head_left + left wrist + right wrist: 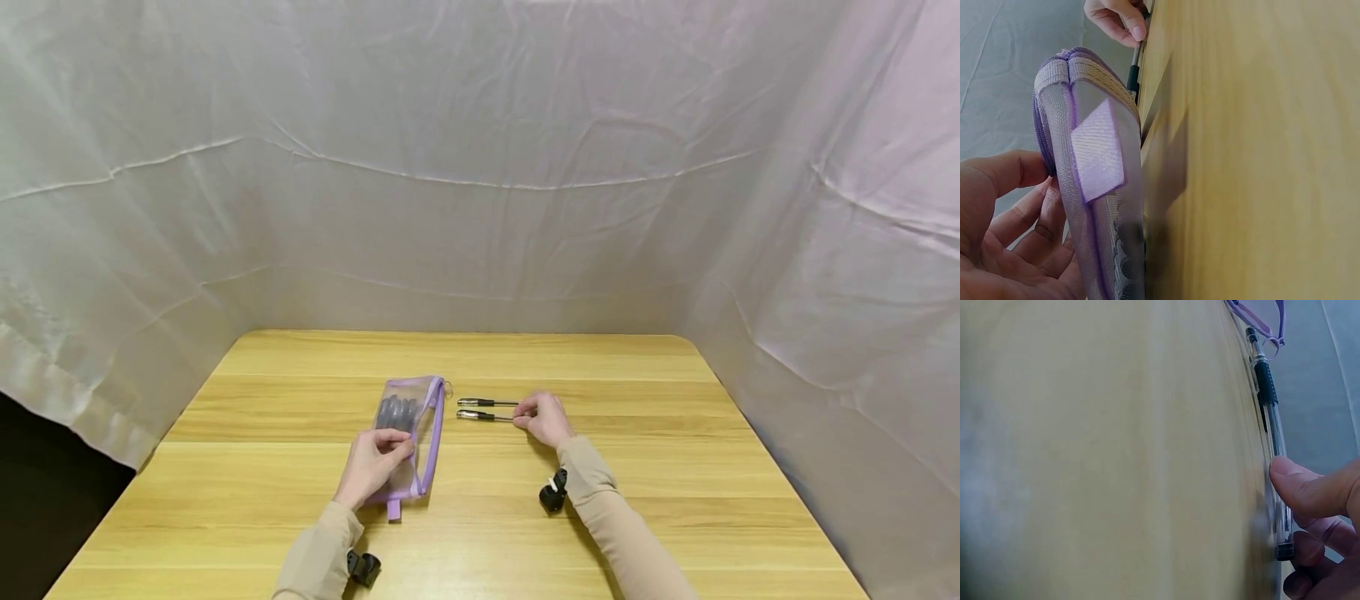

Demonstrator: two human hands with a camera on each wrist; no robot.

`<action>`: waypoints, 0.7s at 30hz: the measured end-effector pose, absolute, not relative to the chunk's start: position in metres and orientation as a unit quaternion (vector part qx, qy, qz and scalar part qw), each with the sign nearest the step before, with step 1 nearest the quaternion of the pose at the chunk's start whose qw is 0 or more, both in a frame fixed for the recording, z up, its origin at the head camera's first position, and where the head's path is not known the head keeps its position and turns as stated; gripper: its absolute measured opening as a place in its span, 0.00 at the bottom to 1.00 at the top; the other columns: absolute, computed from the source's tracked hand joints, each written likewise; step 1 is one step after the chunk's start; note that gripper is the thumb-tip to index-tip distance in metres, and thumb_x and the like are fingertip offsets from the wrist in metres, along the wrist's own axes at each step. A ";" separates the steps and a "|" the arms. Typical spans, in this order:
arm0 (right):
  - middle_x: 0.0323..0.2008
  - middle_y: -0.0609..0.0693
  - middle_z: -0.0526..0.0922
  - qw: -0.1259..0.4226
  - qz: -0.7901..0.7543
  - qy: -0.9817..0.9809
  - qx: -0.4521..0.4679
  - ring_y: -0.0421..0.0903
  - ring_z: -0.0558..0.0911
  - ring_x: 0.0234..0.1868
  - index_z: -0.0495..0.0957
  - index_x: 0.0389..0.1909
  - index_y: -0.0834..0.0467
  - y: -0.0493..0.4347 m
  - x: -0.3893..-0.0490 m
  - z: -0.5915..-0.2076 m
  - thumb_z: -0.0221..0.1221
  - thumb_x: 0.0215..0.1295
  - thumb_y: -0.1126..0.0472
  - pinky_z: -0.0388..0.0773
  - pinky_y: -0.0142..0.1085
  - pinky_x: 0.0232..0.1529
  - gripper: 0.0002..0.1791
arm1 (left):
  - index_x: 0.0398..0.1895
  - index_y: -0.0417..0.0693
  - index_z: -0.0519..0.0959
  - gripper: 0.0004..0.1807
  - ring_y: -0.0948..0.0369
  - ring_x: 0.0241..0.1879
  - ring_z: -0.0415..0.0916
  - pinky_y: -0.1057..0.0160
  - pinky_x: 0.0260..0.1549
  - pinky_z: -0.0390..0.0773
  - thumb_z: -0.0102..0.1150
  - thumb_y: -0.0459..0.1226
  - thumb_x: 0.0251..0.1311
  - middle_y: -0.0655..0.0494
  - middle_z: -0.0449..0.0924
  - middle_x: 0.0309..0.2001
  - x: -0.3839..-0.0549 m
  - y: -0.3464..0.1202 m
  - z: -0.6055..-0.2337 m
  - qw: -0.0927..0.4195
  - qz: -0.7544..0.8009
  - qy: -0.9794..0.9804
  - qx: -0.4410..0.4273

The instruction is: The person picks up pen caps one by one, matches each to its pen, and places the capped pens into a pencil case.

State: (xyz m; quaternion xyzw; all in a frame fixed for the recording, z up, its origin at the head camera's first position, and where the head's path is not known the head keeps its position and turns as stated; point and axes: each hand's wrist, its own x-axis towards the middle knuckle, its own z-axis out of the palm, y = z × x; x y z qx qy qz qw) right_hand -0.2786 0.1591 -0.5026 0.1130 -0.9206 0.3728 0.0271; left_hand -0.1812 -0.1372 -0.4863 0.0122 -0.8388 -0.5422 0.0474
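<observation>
A mesh pouch (405,467) with purple trim lies on the table, its zipped side parted. Several dark, rounded shapes (396,412) show through its mesh. The left hand (373,467) pinches the pouch's edge between thumb and fingers; a purple fabric tab (1099,153) sticks out from the pouch's near end. Right of the pouch, two pens (476,415) with clear barrels and dark grips lie side by side, tips toward it. At their rear ends the right hand (546,419) pinches a pen (1275,425), thumb on its barrel; whether it grips both cannot be told.
The wood-grain table (600,533) has pale fabric curtains (480,242) hanging behind it and on both sides. Small black cameras (553,493) are worn at the wrists. A thin ring (448,389) hangs at the pouch's far corner, close to the pen tips.
</observation>
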 end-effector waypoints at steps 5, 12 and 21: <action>0.30 0.50 0.83 0.020 0.371 -0.922 0.107 0.41 0.74 0.33 0.87 0.28 0.61 0.159 -0.276 -0.499 0.71 0.55 0.69 0.71 0.34 0.39 0.02 | 0.39 0.36 0.87 0.07 0.67 0.28 0.77 0.72 0.29 0.76 0.66 0.30 0.59 0.46 0.88 0.32 -0.182 -0.137 -0.487 0.048 -0.541 -0.840 0.012; 0.31 0.50 0.82 0.016 0.390 -0.913 0.122 0.43 0.74 0.33 0.87 0.29 0.60 0.160 -0.270 -0.494 0.71 0.55 0.69 0.70 0.36 0.40 0.02 | 0.39 0.36 0.87 0.07 0.67 0.28 0.77 0.72 0.29 0.76 0.66 0.30 0.59 0.46 0.88 0.32 -0.182 -0.137 -0.487 0.048 -0.540 -0.841 0.012; 0.32 0.48 0.82 0.000 0.390 -0.913 0.119 0.42 0.75 0.35 0.87 0.28 0.57 0.161 -0.265 -0.491 0.69 0.56 0.69 0.70 0.37 0.43 0.04 | 0.39 0.36 0.87 0.07 0.67 0.29 0.77 0.72 0.29 0.76 0.67 0.30 0.59 0.46 0.88 0.32 -0.183 -0.137 -0.487 0.048 -0.540 -0.840 0.011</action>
